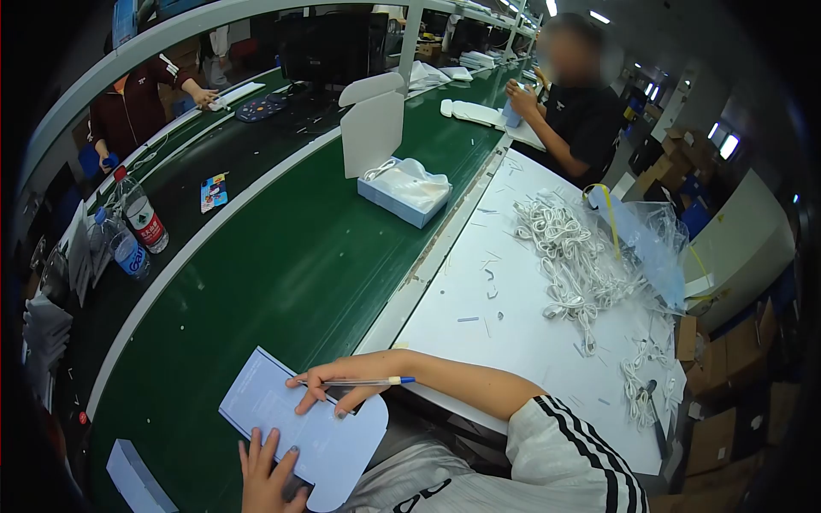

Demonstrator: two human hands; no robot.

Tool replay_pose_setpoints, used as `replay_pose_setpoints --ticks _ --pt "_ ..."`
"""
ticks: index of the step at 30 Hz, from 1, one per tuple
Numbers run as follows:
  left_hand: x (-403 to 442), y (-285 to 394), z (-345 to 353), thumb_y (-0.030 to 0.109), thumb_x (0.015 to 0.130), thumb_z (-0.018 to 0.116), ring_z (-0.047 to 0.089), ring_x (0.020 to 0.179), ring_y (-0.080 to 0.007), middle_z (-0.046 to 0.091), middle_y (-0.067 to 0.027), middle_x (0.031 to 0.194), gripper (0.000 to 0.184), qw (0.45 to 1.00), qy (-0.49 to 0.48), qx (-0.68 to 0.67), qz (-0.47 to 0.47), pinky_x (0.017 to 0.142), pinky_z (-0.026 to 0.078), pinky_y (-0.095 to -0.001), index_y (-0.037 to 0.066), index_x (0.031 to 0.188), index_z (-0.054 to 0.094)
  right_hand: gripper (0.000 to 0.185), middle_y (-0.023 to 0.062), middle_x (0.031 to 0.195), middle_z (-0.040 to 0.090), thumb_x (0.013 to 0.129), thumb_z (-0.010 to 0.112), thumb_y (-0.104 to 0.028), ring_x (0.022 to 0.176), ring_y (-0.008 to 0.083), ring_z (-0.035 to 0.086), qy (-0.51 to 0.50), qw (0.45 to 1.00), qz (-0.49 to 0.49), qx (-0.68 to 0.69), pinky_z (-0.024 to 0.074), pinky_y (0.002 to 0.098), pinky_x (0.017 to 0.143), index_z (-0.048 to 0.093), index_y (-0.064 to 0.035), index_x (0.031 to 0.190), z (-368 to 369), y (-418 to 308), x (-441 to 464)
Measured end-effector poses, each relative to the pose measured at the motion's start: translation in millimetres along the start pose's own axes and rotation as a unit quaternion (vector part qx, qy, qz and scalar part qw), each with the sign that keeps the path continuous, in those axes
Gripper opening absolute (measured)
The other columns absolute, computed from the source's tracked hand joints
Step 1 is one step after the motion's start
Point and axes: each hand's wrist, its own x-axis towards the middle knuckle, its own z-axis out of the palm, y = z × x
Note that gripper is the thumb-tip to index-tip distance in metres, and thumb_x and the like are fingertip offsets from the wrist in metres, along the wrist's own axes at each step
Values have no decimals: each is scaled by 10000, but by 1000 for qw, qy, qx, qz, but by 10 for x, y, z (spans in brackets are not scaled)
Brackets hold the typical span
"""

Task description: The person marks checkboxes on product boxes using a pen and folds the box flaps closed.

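Note:
A pale blue-white flat carton [342, 440] lies at the green belt's near edge, below centre. My left hand [272, 474] rests on its lower left part with the fingers spread. Over its upper part is my right hand [342, 385], with a pen [368, 381] held across the fingers, its blue end pointing right. The right fingertips touch the carton's surface. Part of the carton is hidden under both hands.
On the green belt [248, 291] stands an open blue box [406, 192]. White cables [573, 256] are heaped on the white table [453, 342]. Bottles [144, 214] stand left; another box [137, 479] lies lower left. A co-worker [573, 120] is at the far right, another person [137, 107] across.

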Motion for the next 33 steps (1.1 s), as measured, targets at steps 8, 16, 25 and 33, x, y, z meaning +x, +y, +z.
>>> replay_pose_setpoints --ticks 8,16,25,33 --pt "44 -32 660 141 668 676 398 1243 -382 517 -135 1255 477 955 183 226 55 1063 178 -604 74 1115 524 279 114 1234 575 751 674 -76 1388 283 190 33 996 -22 79 217 455 1074 443 -127 900 -24 57 -51" --pt "182 -87 293 301 605 771 454 1173 -360 520 -173 1211 727 946 285 -79 133 1028 266 -535 57 1205 440 347 140 1311 506 745 689 -173 1375 264 227 79 937 -103 326 259 407 1055 388 -145 916 -24 -64 34" --pt "4 -103 206 407 672 752 363 1238 -307 353 -177 1341 980 847 391 -334 -134 1021 269 -435 39 1401 211 539 111 1132 504 634 735 -57 1082 212 437 195 968 -123 95 327 350 980 295 -154 930 412 -555 106" --pt "256 171 63 308 671 744 396 1215 -310 410 -167 1304 947 766 424 -479 -62 1018 274 -440 52 1401 200 562 86 1068 450 612 719 30 1004 184 436 206 971 -116 17 348 351 930 289 -129 938 291 -429 144"
